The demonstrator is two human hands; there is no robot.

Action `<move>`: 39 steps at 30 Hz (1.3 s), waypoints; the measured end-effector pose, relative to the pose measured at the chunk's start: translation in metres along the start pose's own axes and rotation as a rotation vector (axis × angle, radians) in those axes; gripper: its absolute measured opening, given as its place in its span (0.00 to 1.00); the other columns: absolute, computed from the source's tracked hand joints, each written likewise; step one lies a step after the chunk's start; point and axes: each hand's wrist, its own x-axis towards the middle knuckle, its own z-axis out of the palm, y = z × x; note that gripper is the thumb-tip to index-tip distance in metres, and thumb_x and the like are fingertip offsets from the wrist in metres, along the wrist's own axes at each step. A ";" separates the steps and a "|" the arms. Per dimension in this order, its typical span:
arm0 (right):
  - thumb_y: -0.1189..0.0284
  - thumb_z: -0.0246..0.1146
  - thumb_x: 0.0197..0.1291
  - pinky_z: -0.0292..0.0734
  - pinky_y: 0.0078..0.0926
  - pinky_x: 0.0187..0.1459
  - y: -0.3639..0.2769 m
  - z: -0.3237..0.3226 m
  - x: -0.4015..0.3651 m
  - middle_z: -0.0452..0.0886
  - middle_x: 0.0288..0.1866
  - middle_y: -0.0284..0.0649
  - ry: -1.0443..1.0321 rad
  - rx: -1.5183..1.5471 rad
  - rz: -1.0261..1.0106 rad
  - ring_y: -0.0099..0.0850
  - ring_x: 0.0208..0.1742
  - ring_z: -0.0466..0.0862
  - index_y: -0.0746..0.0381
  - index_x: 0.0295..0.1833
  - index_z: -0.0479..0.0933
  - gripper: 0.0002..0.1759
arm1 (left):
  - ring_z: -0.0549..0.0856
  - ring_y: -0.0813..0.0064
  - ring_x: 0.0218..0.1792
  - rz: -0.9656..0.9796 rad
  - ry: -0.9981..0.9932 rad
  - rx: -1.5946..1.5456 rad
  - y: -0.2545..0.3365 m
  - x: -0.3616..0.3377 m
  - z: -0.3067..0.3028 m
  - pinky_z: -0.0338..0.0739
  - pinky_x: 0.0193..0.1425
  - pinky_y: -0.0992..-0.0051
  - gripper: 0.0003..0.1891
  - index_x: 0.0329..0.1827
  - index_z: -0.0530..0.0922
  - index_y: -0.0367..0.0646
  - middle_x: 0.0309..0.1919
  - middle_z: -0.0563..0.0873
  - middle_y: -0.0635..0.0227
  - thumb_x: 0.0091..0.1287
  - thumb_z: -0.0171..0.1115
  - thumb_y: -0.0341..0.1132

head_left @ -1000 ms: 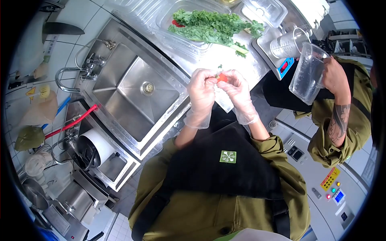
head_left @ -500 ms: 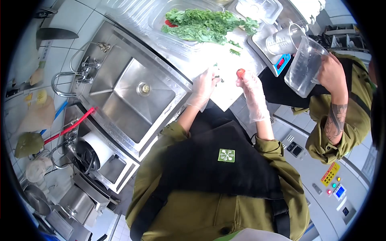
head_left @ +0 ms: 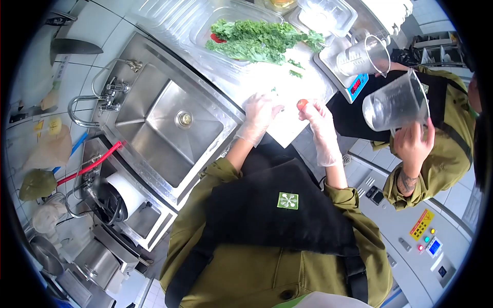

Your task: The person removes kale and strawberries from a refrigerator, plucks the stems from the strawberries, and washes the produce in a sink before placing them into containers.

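Observation:
Both my hands wear clear plastic gloves over the white cutting board (head_left: 287, 131). My right hand (head_left: 319, 119) is closed on a small red rounded thing (head_left: 302, 104) that sticks out past the fingertips; it resembles a cherry tomato, but the rest is hidden. My left hand (head_left: 258, 117) is to its left, fingers curled together, with a dark green scrap at the fingertips; what else it holds cannot be made out. Small green leaf pieces (head_left: 295, 72) lie beyond the hands. Farther back, curly kale (head_left: 257, 41) fills a clear plastic container (head_left: 197, 32), with something red among the leaves.
A steel sink (head_left: 169, 118) is on the left. At the back right, a measuring jug (head_left: 354, 57) stands on a digital scale (head_left: 354, 88). A co-worker's hand (head_left: 413, 143) holds a clear pitcher (head_left: 393, 108) at the right. A control panel (head_left: 431, 246) is lower right.
My right hand has shifted slightly left and nearer with the red thing. My left hand is a little nearer too. The co-worker's pitcher has tipped sideways, and their hand has come lower.

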 end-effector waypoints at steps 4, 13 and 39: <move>0.70 0.62 0.56 0.70 0.18 0.43 -0.049 0.024 -0.018 0.78 0.34 0.33 -0.112 -0.053 0.077 0.19 0.36 0.75 0.64 0.43 0.75 0.11 | 0.82 0.65 0.32 -0.057 0.016 0.034 0.003 -0.001 0.002 0.75 0.39 0.67 0.04 0.24 0.80 0.47 0.25 0.82 0.66 0.51 0.61 0.35; 0.70 0.62 0.54 0.73 0.24 0.48 -0.196 0.122 0.028 0.79 0.43 0.39 -0.211 -0.908 -0.936 0.32 0.44 0.79 0.61 0.45 0.77 0.13 | 0.83 0.62 0.31 0.057 0.129 -0.067 0.017 0.015 -0.028 0.77 0.36 0.68 0.06 0.30 0.81 0.45 0.27 0.83 0.63 0.56 0.59 0.35; 0.65 0.72 0.42 0.74 0.31 0.49 -0.185 0.147 0.148 0.79 0.51 0.46 -0.689 -1.733 -0.286 0.40 0.52 0.79 0.53 0.61 0.69 0.37 | 0.76 0.81 0.16 -0.876 0.369 -0.854 -0.038 0.099 -0.154 0.68 0.21 0.82 0.11 0.27 0.73 0.40 0.16 0.77 0.71 0.61 0.60 0.37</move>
